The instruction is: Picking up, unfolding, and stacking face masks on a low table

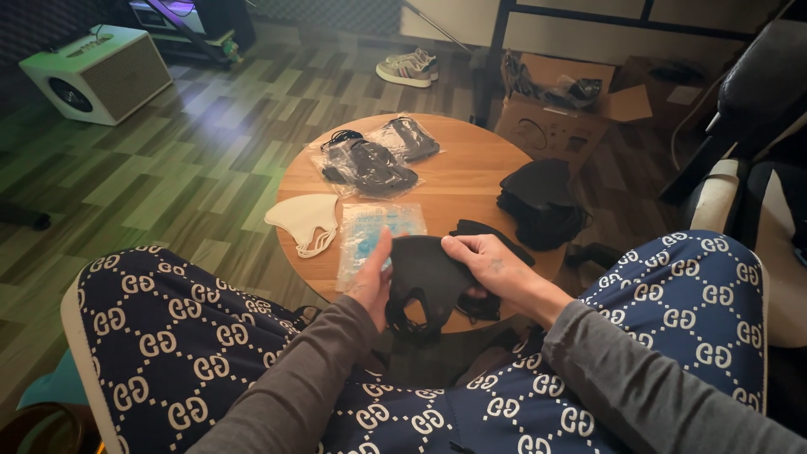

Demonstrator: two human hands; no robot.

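Wood-patterned flooring (pixel 210 143) runs under a round wooden table (pixel 471 181) that sits just past my knees. On it, from big to small: a stack of black masks (pixel 542 202) at the right edge, two clear bags of black masks (pixel 370 160) at the far side, a white mask (pixel 304 220) lying flat at the left, and a clear empty bag (pixel 370 240) beside it.

I hold one black mask (pixel 424 273) between both hands at the table's near edge. My left hand (pixel 374 282) pinches its left side, thumb up, fingers curled behind; my right hand (pixel 487 265) lies closed over its right edge. To handle it well I judge I should keep the cloth taut and the ear loops free, since they dangle and tangle below.

Those loops blur into shadow. My left fingertips are hidden behind the cloth. Whatever the cardboard box (pixel 555 118) holds is too dark to tell.
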